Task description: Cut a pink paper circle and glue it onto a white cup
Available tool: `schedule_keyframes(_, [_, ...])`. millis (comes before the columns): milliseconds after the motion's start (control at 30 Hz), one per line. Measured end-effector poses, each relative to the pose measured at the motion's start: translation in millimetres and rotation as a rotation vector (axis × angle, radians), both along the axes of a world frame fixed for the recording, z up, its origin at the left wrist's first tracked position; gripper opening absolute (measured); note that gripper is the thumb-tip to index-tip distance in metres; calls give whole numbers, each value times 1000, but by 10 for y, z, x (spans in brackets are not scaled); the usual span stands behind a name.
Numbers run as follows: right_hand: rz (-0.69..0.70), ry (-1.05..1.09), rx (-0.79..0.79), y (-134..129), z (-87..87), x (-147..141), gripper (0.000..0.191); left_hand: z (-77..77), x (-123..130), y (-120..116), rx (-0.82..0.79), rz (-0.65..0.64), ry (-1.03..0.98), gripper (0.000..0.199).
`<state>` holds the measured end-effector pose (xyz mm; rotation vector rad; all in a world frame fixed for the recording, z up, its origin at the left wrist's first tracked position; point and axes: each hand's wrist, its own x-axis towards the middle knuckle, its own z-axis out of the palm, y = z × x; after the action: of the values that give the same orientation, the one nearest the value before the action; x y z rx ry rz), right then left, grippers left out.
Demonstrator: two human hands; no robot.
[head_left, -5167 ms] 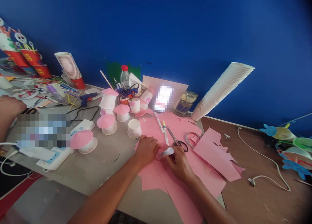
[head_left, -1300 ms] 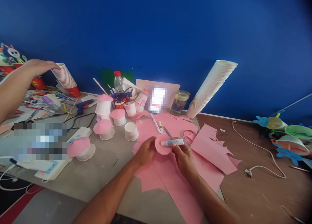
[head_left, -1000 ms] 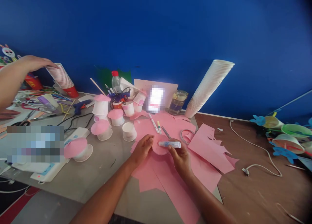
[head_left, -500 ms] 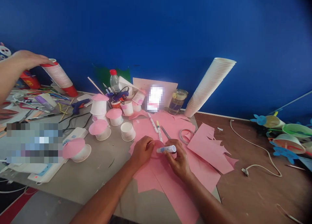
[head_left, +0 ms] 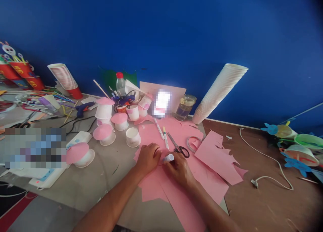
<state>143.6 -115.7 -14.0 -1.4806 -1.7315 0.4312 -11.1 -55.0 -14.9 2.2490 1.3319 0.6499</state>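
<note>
My left hand (head_left: 148, 159) presses down on a pink paper disc (head_left: 164, 154), which is mostly hidden under both hands. My right hand (head_left: 178, 169) grips a small white-and-blue glue tube (head_left: 168, 158), its tip down at the disc. Both hands rest on loose pink paper sheets (head_left: 151, 137). Just past my right hand lie black-handled scissors (head_left: 178, 147), and two marker pens (head_left: 159, 128) lie close by. Paper cups topped with pink paper caps (head_left: 103, 134) stand left of my left hand, beside a plain white paper cup (head_left: 133, 137).
A roll of tape (head_left: 193, 143) and a jagged pink offcut (head_left: 217, 159) lie to the right. A grey table holds a glue gun (head_left: 82, 109), a power strip (head_left: 75, 146) and scattered craft sticks. Tall paper cup stacks (head_left: 219, 94) lean on the blue wall.
The other person's hand has left the view at the left. My right hand has lowered the glue tube onto the disc, and the scissors now show beyond it.
</note>
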Motion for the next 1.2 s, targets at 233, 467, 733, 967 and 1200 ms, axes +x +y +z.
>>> schedule_keyframes(233, [-5,-113,-27,-6,-39,-1,12,14,-20,19,-38,-68,17,19])
schedule_keyframes(467, [9,-203,81,32,9,41,11,-68,-48,9,-11,-88,8,16])
schedule_keyframes(733, [-22,-195,73,43,6,82,13,-67,-47,14,-13,-77,3,17])
schedule_keyframes(967, [-175,109,-118,-1,66,75,14,16,-103,-46,128,19,-130,22])
schedule_keyframes(1200, [-273,384,-115,27,24,102,24,-16,-96,-103,66,4,-243,22])
